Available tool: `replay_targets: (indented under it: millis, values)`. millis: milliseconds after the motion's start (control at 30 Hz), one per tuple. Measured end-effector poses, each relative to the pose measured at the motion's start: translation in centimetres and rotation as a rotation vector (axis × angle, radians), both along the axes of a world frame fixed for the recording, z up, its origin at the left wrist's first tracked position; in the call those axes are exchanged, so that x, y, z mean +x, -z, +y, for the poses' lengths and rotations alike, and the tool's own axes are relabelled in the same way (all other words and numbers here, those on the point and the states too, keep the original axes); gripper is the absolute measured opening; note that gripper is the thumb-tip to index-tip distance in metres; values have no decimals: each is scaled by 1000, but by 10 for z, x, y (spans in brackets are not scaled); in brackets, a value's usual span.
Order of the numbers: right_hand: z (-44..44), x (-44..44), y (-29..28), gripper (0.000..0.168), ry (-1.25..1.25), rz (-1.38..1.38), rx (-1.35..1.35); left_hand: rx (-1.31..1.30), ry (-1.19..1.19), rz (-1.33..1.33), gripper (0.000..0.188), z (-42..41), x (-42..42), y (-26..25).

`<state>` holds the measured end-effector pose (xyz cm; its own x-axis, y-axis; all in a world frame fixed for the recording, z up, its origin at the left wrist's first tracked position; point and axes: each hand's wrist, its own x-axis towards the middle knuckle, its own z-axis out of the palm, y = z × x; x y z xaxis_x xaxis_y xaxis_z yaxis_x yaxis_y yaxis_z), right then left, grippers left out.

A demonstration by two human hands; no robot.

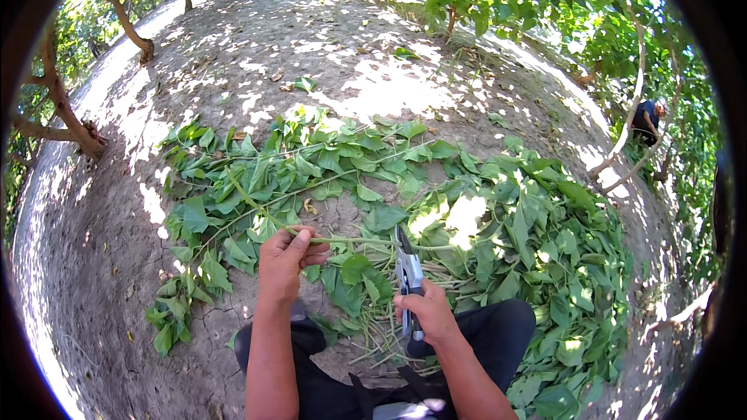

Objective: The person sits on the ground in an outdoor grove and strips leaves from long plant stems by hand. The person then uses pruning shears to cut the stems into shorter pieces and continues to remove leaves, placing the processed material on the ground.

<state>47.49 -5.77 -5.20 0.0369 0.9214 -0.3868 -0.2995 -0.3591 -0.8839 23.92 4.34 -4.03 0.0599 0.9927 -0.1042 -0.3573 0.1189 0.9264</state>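
Note:
Between thumb and fingers, my left hand (295, 254) grips a long green stem (356, 240) that runs sideways across the middle of the view. My right hand (429, 309) is closed around the handles of metal pruning shears (409, 271). Their dark blades point away from me and meet the stem to the right of my left hand; I cannot tell whether they have cut through it. Bare cut stems (385, 329) lie on the soil beneath the shears. A large heap of leafy cuttings (543, 233) spreads to the right, and more leafy branches (327, 157) lie ahead.
I sit with bent legs (496, 326) on cracked, sun-dappled soil (204, 332). Tree trunks stand at the left (70, 111), and a thin pale trunk (633, 93) rises at the right. Beyond it, another person (645, 122) is among the foliage.

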Motion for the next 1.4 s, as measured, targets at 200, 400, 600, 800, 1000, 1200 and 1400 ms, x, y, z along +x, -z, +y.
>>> replay_targets:
  millis: [200, 400, 600, 800, 1000, 1200, 1400]
  values:
    - [-9, 10, 0, 27, -165, -327, 20, -1, -106, -133, 20, 3, -7, 1]
    - [-12, -8, 2, 38, -340, -144, 29, -28, -65, -148, 17, 2, 4, 1]
    - [-8, -24, 1, 42, -386, -89, 39, -32, 14, -113, 16, -3, 12, -6]
    - [-1, -28, -7, 41, -372, -69, 36, -45, 107, -73, 17, -5, 13, 0]
    - [0, -32, -7, 39, -285, -64, 38, -48, 143, -38, 17, -5, 15, 0]
    - [0, -29, -7, 37, -245, -109, 68, -53, 138, -70, 16, -5, 14, 2]
    - [1, -22, -7, 34, -242, -216, 100, -37, 101, -53, 17, -4, 14, 2]
